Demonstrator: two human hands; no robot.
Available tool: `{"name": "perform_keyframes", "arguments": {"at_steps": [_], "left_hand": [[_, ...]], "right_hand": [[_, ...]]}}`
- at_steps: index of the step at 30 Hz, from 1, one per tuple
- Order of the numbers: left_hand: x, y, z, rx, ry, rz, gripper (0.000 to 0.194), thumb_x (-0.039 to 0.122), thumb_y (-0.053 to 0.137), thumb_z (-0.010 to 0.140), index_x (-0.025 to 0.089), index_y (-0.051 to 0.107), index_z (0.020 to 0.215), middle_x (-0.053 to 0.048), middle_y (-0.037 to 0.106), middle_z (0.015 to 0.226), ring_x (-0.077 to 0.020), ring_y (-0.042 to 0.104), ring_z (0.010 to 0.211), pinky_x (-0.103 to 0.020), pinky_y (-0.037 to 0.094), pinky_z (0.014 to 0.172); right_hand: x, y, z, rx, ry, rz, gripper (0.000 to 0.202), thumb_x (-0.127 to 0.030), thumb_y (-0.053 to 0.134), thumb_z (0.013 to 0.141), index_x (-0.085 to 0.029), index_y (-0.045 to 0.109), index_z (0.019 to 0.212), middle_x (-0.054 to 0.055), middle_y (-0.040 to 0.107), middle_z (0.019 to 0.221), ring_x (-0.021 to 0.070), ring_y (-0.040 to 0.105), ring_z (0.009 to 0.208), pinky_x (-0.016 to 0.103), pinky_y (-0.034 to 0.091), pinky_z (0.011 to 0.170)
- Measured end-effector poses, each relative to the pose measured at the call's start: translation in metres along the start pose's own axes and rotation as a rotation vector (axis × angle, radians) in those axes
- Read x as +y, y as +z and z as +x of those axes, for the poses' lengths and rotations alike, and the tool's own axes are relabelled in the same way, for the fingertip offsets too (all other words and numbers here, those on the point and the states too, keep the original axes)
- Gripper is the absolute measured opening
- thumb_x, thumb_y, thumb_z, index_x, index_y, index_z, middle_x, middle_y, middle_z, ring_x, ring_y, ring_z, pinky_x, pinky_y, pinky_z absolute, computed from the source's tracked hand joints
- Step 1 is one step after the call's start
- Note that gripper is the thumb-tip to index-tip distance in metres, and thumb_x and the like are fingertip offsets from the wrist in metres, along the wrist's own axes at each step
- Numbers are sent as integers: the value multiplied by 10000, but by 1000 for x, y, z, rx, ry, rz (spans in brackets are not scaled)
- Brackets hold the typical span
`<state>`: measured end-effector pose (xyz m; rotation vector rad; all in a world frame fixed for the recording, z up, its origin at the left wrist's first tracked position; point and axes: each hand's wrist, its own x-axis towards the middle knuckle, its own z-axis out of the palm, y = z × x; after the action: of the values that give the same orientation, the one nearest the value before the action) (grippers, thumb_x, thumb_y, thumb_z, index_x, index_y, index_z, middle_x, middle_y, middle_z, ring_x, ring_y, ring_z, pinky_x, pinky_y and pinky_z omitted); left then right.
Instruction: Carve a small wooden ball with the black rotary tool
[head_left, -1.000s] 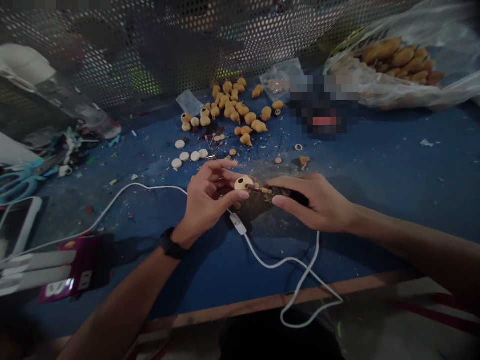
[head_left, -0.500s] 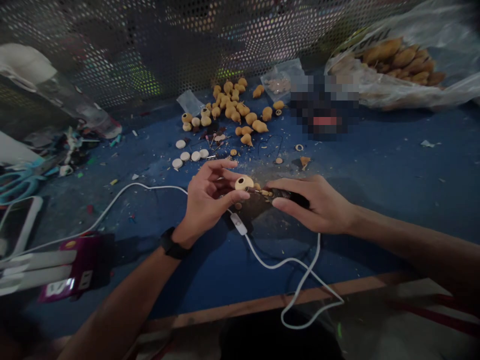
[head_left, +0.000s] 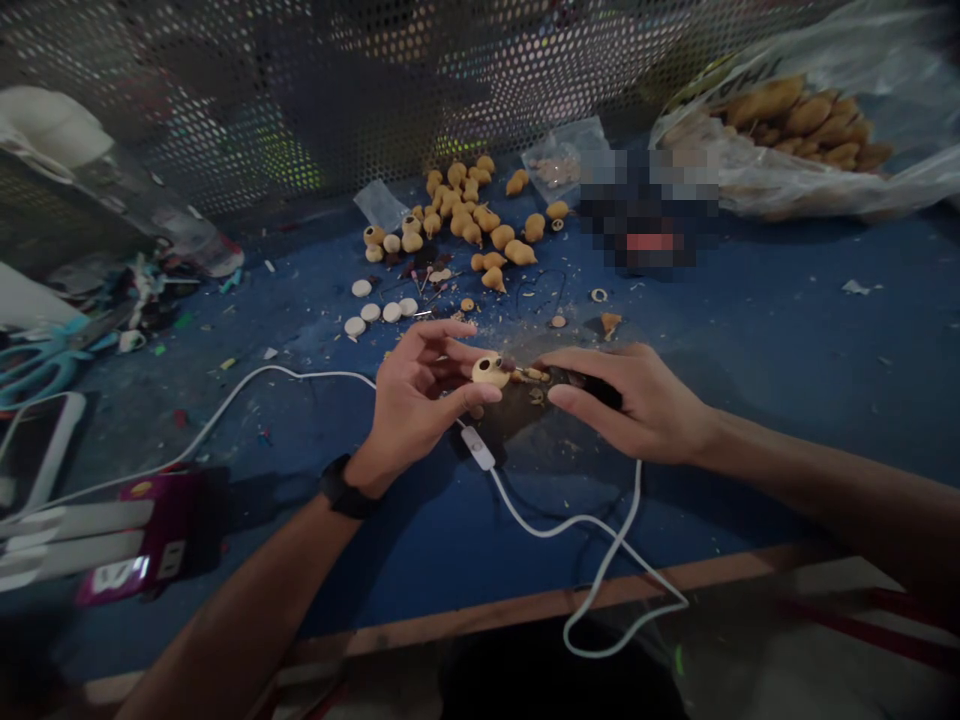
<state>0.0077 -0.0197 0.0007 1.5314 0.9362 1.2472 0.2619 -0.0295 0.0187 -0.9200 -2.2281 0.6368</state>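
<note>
Between the thumb and fingers of my left hand [head_left: 414, 390] is a small pale gourd [head_left: 487, 374] with a round dark hole facing up. My right hand [head_left: 651, 408] is closed around a dark rotary tool [head_left: 600, 390], mostly hidden by the fingers. Its thin shaft points left and ends in a brownish sanding bit [head_left: 508, 364], at the gourd's upper right side by the hole. Whether the bit touches the shell I cannot tell. Small gourd scraps and dust lie on the table just beneath.
A white cord [head_left: 551, 533] with an inline switch [head_left: 478, 448] loops over the table's front edge. Several tan gourds [head_left: 457, 205] lie behind my hands, with white discs [head_left: 391, 313] nearby. A plastic bag of gourds [head_left: 814, 120] is at back right; blue scissors [head_left: 45, 355] and a phone lie left.
The bit has shifted from the front of the gourd up to its right side by the hole. My right hand has moved very slightly; the left keeps its hold.
</note>
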Motion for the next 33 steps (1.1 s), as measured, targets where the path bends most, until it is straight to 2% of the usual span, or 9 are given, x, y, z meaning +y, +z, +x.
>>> {"name": "perform_keyframes", "arguments": {"at_steps": [5,11,18,27,33], "left_hand": [[-2,-3,0,-8,4,23,581,389,967,719,259,636,1177,3,795,939,-195,816,831,-294,688,721],[-4,-3,-1,-16,29,5,562,371,967,729,251,631,1164,2,802,954,-185,818,824,-270,678,706],[-6,-4,0,-19,128,62,530,377,939,780,243,641,1197,-5,804,973,-200,831,881,-280,702,756],[-7,-3,-1,-21,100,51,578,422,955,749,242,630,1193,-6,809,975,-190,828,836,-268,694,712],[-8,-4,-1,-22,128,59,543,376,946,772,241,633,1194,-9,811,993,-203,836,906,-279,708,764]], "right_hand": [[0,1,-1,-37,-20,16,325,-382,542,1073,-149,720,1214,18,748,758,131,635,575,253,445,579],[1,1,1,56,2,-17,276,-336,539,1066,-152,736,1123,4,722,714,116,579,529,257,418,559],[-1,2,-1,-1,-54,2,294,-334,542,1076,-133,724,1190,8,727,731,117,613,557,243,431,570],[-1,0,2,30,-13,-71,274,-323,525,1066,-156,734,1127,17,748,749,127,623,564,252,446,576],[-1,1,-1,-19,-63,-29,299,-340,531,1080,-152,707,1231,14,756,761,130,650,580,245,462,589]]}}
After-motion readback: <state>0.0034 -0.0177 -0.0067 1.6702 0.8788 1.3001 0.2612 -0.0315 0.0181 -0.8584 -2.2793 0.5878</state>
